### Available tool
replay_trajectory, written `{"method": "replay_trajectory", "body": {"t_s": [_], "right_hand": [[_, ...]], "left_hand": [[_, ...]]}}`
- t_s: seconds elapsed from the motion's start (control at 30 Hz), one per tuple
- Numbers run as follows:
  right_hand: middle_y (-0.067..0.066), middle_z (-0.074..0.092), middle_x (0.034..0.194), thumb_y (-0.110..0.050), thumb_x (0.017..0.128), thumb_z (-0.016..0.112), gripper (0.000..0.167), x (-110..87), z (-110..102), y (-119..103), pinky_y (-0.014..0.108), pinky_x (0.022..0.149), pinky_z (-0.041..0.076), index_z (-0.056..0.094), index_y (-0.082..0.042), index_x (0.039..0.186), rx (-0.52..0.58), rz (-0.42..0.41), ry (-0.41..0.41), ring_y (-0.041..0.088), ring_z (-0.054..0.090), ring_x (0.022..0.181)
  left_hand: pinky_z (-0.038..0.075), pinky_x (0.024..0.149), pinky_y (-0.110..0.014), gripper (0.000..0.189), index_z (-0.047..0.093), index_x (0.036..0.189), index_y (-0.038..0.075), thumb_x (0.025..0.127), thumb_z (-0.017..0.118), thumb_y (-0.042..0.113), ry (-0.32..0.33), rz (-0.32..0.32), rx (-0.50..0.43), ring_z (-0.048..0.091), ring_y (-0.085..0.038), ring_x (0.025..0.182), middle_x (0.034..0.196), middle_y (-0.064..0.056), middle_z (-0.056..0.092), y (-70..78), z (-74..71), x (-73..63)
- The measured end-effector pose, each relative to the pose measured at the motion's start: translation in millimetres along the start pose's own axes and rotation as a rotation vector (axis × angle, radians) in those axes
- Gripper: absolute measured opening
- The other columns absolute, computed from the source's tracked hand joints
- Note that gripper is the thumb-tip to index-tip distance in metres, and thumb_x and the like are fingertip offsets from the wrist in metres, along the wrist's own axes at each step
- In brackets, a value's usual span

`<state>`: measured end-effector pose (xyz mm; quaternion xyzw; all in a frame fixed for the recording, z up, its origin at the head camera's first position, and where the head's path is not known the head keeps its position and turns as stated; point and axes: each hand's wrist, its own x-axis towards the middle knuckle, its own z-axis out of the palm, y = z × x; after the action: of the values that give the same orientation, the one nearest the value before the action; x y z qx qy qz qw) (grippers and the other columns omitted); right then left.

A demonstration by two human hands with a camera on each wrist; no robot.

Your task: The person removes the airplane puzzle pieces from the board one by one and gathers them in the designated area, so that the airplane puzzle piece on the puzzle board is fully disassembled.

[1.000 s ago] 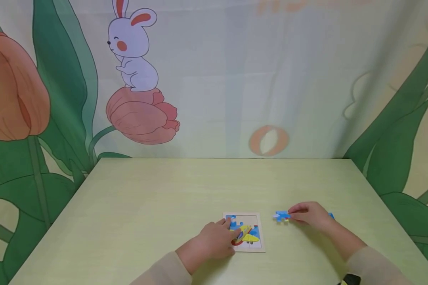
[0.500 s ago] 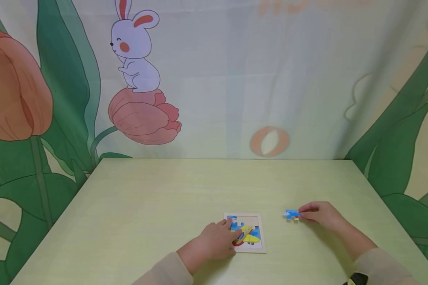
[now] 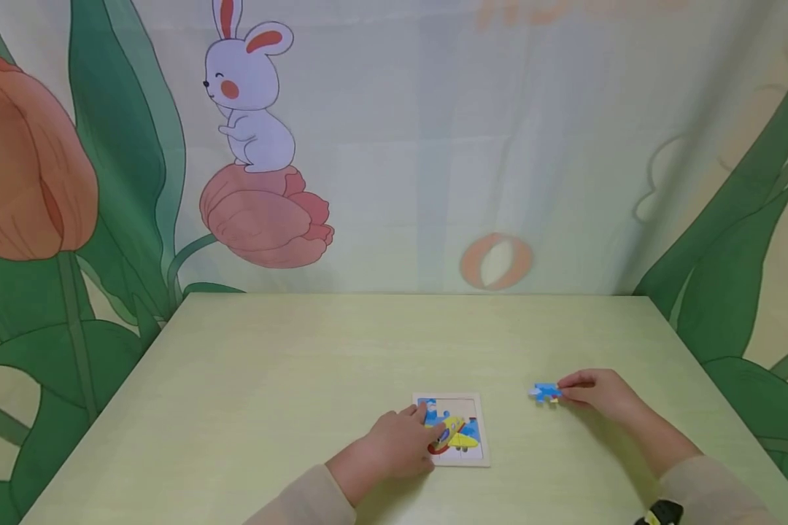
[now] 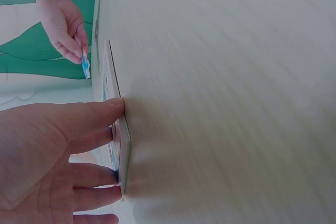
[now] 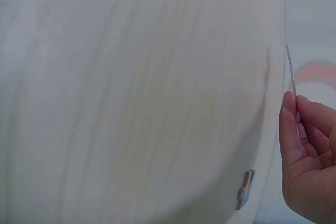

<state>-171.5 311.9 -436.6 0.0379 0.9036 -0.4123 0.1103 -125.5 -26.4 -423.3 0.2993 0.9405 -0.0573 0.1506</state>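
Observation:
A small wooden jigsaw tray (image 3: 486,437) with a yellow aeroplane picture lies on the table; bare wood shows in its upper right part. My left hand (image 3: 394,442) rests on its left side, fingers stretched over the picture. In the left wrist view the thumb (image 4: 107,114) lies along the tray's edge. To the right, my right hand (image 3: 597,391) pinches a blue jigsaw piece (image 3: 545,392) between thumb and fingertips. The right wrist view shows this piece (image 5: 291,72) edge-on, with a shadow on the table below it.
Another small stack of jigsaw pieces (image 5: 245,190) lies on the table near my right hand, hidden behind that hand in the head view. The pale table (image 3: 289,379) ends at a printed curtain (image 3: 381,146). A black and yellow item (image 3: 659,512) sits at the right sleeve.
My right hand has moved to the right, away from the tray, carrying the blue jigsaw piece. A blue bit behind the right wrist is now covered. The left hand stays on the tray.

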Motion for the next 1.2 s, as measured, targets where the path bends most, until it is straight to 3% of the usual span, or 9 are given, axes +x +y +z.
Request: {"method": "replay_trajectory", "body": {"t_s": [0.37,0.67,0.93,1.2], "right_hand": [[0.013,0.064,0.099,-0.011,0.088,0.064,0.025,0.0,-6.6,-6.2,0.03,0.074,0.052,0.063,0.007,0.106,0.045,0.019,-0.008,0.021,0.06,0.085],[0.014,0.063,0.099,-0.013,0.087,0.066,0.023,2.1,-6.6,4.0,0.029,0.071,0.05,0.066,0.003,0.103,-0.06,0.021,0.011,0.022,0.055,0.085],[0.011,0.064,0.094,-0.009,0.087,0.065,0.021,1.0,-4.7,14.3,0.027,0.069,0.051,0.065,0.007,0.1,-0.031,0.021,-0.035,0.018,0.057,0.081],[0.011,0.063,0.094,-0.008,0.086,0.065,0.019,1.5,-5.2,15.3,0.027,0.069,0.05,0.065,0.005,0.099,-0.055,0.022,-0.017,0.019,0.055,0.081]], "left_hand": [[0.041,0.095,-0.04,0.056,0.045,0.139,0.033,0.086,0.06,0.046,0.011,0.011,0.017,0.036,-0.022,0.131,0.145,-0.007,0.038,-1.2,2.5,0.3],[0.041,0.095,-0.04,0.055,0.045,0.139,0.033,0.087,0.059,0.045,0.009,0.017,0.019,0.037,-0.021,0.131,0.145,-0.007,0.038,-1.0,0.6,-1.4],[0.04,0.096,-0.041,0.056,0.045,0.139,0.033,0.087,0.06,0.045,-0.01,0.01,-0.003,0.035,-0.022,0.132,0.146,-0.007,0.037,-0.6,3.5,-0.4],[0.04,0.096,-0.041,0.057,0.044,0.139,0.033,0.086,0.06,0.046,-0.006,0.005,0.016,0.036,-0.021,0.132,0.146,-0.007,0.037,-0.5,0.7,0.4]]}}
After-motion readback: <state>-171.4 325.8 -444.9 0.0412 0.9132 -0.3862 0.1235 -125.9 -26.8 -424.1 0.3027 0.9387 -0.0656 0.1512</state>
